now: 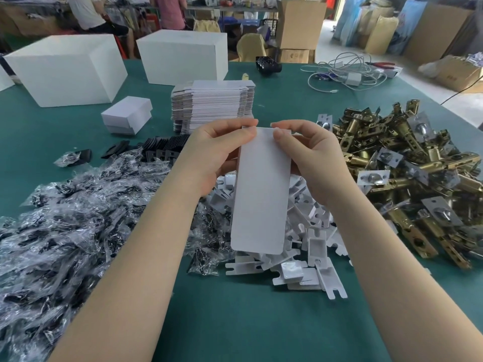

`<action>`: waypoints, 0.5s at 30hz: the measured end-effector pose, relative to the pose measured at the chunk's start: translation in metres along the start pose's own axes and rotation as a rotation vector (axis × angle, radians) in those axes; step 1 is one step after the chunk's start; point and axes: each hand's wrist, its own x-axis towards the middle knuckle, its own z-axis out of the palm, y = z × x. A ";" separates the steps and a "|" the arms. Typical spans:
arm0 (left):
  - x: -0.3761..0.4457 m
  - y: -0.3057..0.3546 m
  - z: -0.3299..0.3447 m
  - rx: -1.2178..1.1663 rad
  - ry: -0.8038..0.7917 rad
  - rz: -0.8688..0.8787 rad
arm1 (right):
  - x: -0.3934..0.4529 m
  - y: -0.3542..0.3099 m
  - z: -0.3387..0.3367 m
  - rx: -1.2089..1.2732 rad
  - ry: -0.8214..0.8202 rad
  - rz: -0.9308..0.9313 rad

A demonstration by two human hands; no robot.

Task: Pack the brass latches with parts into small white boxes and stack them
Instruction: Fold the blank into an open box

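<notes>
**Both hands on one flat white carton above the parts piles**

Forearms enter from the bottom edge and meet over the middle of the green table [235, 322]. Left hand [217, 152] and right hand [311, 158] together hold a white box blank [261, 194], a long carton standing roughly upright in the air, its lower end hanging over the heap below. Each hand pinches an upper corner, thumb in front and fingers curled behind; the grip is narrow and closed on the card.

Directly beneath the carton lies a pile of white plastic inserts [295, 259]. To the left, a large heap of clear bags [70, 226] holding dark small parts spreads to the frame edge. To the right, the brass latches [407, 163] lie in a loose tangled pile, several showing silver faceplates.

Behind the hands stands a stack of flat carton blanks [211, 105]. Just left of it, small white boxes [126, 114] sit stacked, apparently two high. A row of black plates [162, 147] lies between that stack and the bags.

Farther back: two large white cartons [65, 66] and a coil of white cable [345, 71]. Persons stand beyond the table.
</notes>
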 end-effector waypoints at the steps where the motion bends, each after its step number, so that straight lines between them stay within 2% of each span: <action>1: 0.000 0.000 0.000 -0.007 0.000 -0.006 | 0.000 0.000 0.000 0.016 -0.003 0.016; 5: 0.001 0.001 0.001 -0.030 0.008 -0.034 | 0.000 0.001 0.002 0.031 -0.008 0.052; 10: 0.001 0.000 0.006 -0.090 0.079 -0.068 | -0.001 -0.001 -0.001 0.028 -0.046 -0.010; 15: -0.001 0.001 0.012 -0.119 0.022 0.105 | -0.001 -0.007 -0.005 -0.031 0.009 -0.208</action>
